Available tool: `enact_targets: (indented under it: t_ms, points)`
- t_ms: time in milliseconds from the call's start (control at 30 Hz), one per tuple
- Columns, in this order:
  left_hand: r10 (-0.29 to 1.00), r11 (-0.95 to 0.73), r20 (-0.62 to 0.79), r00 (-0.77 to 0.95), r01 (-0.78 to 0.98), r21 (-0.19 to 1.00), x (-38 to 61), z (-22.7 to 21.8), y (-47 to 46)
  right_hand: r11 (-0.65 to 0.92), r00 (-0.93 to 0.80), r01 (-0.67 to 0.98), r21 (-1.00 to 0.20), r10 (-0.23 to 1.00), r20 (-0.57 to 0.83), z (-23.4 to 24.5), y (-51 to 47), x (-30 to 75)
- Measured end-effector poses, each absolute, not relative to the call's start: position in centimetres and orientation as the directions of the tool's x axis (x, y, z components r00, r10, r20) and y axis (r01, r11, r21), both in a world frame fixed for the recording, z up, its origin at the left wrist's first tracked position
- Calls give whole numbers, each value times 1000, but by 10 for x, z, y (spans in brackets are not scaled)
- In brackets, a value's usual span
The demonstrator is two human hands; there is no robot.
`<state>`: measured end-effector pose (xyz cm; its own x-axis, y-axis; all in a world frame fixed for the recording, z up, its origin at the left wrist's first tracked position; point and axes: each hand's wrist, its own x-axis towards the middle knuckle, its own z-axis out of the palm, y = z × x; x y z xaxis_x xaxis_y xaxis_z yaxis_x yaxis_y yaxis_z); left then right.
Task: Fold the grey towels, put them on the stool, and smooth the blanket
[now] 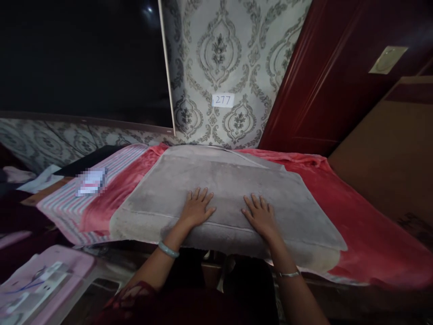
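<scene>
A grey plush cloth (219, 180) is spread over the tabletop, with a fold line running across it near the front. My left hand (197, 208) rests flat on its middle, fingers spread, a pale green bangle on the wrist. To the right, my right hand (261, 215) also lies flat on the same cloth with its fingers apart and a silver bangle at the wrist. Neither hand grips anything. Under the grey cloth a red plush blanket (365, 225) shows on both sides, and a striped cloth (72, 198) shows at the left.
A blurred small object (90, 182) lies on the striped cloth. At lower left stands a pink stool (79, 262) with white items on it. A big dark screen (81, 58) hangs at upper left. A cardboard box (389, 149) stands close on the right, near a dark red door (304, 90).
</scene>
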<state>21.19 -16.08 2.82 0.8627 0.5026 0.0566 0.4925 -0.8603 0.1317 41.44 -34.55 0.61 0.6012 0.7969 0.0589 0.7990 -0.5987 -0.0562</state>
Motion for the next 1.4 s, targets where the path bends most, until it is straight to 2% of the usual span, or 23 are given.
enact_targets:
  t_ms: [300, 400, 533, 600, 667, 767, 833, 900, 967, 1100, 1267, 1400]
  points:
    - [542, -831, 18, 840, 533, 158, 203, 33, -160, -620, 620, 785, 24, 785, -2, 8, -346, 411]
    - [647, -755, -10, 762, 643, 127, 184, 37, -146, -615, 615, 789, 18, 789, 7, 4, -346, 413]
    - [822, -568, -26, 569, 822, 47, 155, 47, -116, -602, 601, 799, -2, 798, 39, -4, -346, 417]
    - [848, -530, 4, 530, 848, 20, 153, 54, -100, -594, 592, 805, -4, 803, 71, -9, -346, 419]
    - [798, -603, 23, 602, 798, 22, 165, 62, -84, -591, 588, 807, -7, 803, 95, -13, -346, 420]
    - [611, -789, -17, 791, 611, 68, 203, 69, -64, -587, 585, 809, -16, 803, 108, -18, -346, 423]
    - [532, -838, -59, 844, 536, 103, 229, 67, -55, -584, 582, 811, -19, 804, 121, -21, -346, 424]
    - [527, -839, -65, 847, 531, 121, 247, 60, -50, -583, 579, 813, -8, 805, 132, -23, -347, 425]
    - [543, -832, -12, 839, 540, 129, 254, 50, -45, -578, 571, 816, 18, 810, 135, -25, -347, 427]
    - [653, -755, 57, 755, 644, 127, 237, 41, -23, -566, 555, 823, 54, 821, 135, -26, -348, 428]
    - [859, -508, 8, 511, 852, 128, 183, 65, 29, -571, 563, 819, 47, 817, 126, -24, -345, 427]
    - [924, -373, -44, 379, 921, 114, 167, 83, 52, -585, 581, 811, 14, 807, 104, -12, -340, 420]
